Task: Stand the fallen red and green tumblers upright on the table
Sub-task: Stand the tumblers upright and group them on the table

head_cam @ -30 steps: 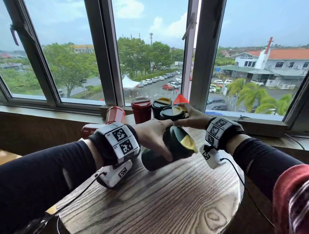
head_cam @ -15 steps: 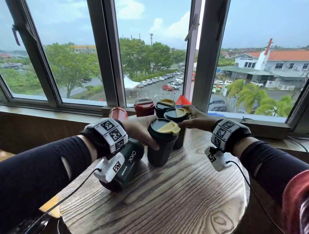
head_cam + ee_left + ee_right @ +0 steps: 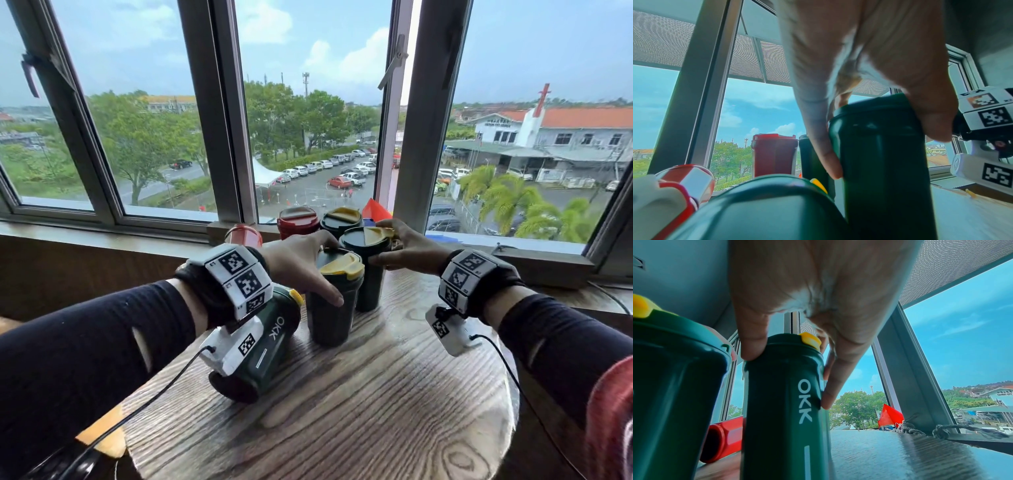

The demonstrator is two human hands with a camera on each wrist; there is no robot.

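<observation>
My left hand point(image 3: 308, 270) grips a green tumbler with a yellow lid flap point(image 3: 334, 301), point(image 3: 879, 154), which stands upright on the round wooden table point(image 3: 376, 411). Just behind it, my right hand point(image 3: 407, 250) holds the lid end of a second upright green tumbler point(image 3: 368, 270), marked OKK point(image 3: 785, 402), thumb on one side and fingers on the other. A third green tumbler point(image 3: 263, 342), point(image 3: 766, 211) lies on its side under my left wrist. A red tumbler point(image 3: 243, 234), point(image 3: 723, 439) lies fallen near the sill.
An upright red tumbler point(image 3: 297, 222) and another upright green one point(image 3: 340, 219) stand at the back by the window sill point(image 3: 102, 240). A red flag point(image 3: 375, 210) stands behind them. Bare wood spreads at the table's front and right.
My left hand has tipped its green tumbler from lying to upright and set it on the table beside the one in my right hand. The right hand has stayed put.
</observation>
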